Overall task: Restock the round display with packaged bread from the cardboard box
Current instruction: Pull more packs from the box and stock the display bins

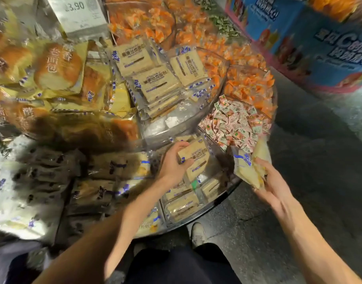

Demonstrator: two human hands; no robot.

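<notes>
The round display (223, 198) fills the left and centre of the view in clear-walled tiers. The cardboard box is not in view. On the far upper tier the tan sandwich-bread stack (155, 83) sits fairly full. The near lower compartment (184, 203) holds the same kind of packets, lying loose and low, so it looks like the one being filled.

The left hand (172, 167) is over that compartment, thumb and fingers wrapped round one tan packet (194, 154), label up. The right hand (272, 181) waits just off the display's right edge, closed round the pale packets (247, 167); blur hides how many.

To place well, I judge the tan packet should go down flat, label up and square to those beneath, pushed toward the far wall so the near side is free for the next ones. Light pressure is enough, since soft bread dents. The right hand's packets should feed in one at a time, kept out of the pink-and-green sweets (237, 121) just beyond.
</notes>
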